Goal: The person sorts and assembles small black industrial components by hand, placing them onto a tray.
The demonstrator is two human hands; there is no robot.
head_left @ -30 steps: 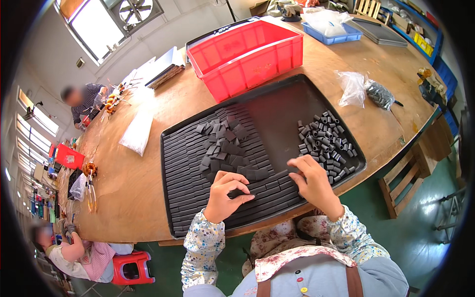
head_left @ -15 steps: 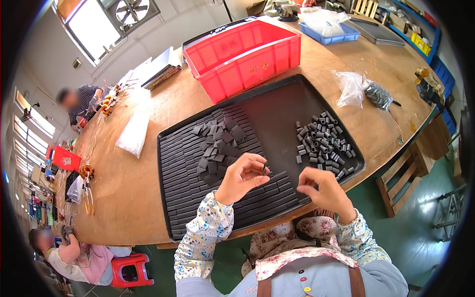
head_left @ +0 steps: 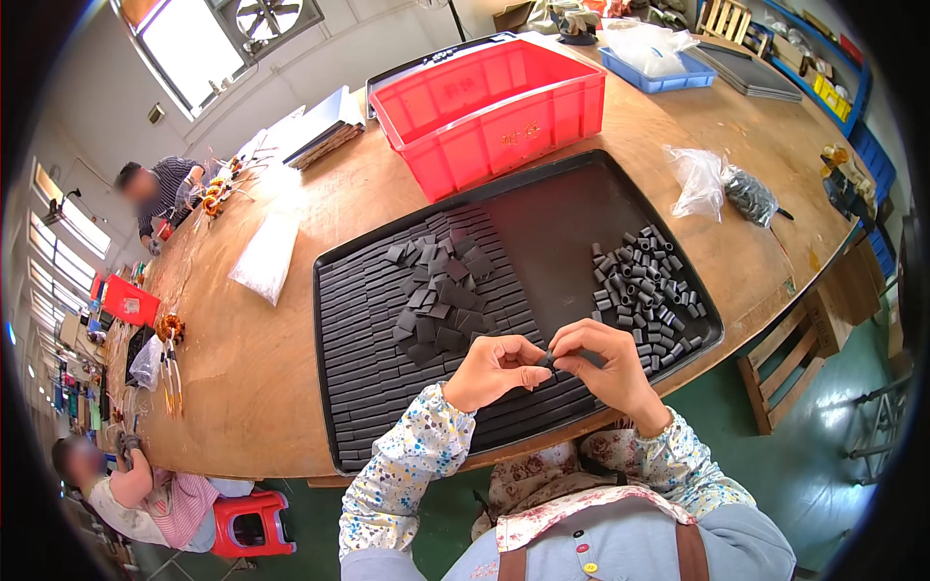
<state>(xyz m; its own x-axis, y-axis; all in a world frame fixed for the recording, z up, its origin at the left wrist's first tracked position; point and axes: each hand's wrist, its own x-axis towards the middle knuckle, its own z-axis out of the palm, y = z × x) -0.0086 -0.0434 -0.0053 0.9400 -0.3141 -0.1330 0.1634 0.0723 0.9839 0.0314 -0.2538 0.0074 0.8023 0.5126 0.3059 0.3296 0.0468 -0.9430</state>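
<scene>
Over the near edge of a black tray (head_left: 548, 215), my left hand (head_left: 492, 372) and my right hand (head_left: 608, 368) meet fingertip to fingertip. Both pinch a small black piece (head_left: 547, 359), mostly covered by the fingers; whether it is a tube or a flat piece I cannot make out. Rows of slim black pieces (head_left: 363, 334) fill the tray's left part, with a loose heap of flat black squares (head_left: 448, 290) on top. Short black tubes (head_left: 644, 286) lie piled in the tray's right part, beyond my right hand.
A red crate (head_left: 504, 136) stands against the tray's far edge. Behind it is a blue bin (head_left: 668, 79) with plastic bags. Right of the tray lies a bag of dark parts (head_left: 748, 197); a white bag (head_left: 266, 254) lies left. Two people sit along the table's left side.
My hands, apart over the tray before, have come together. The right hand has moved left to the left hand's fingertips, and both now touch the small black piece.
</scene>
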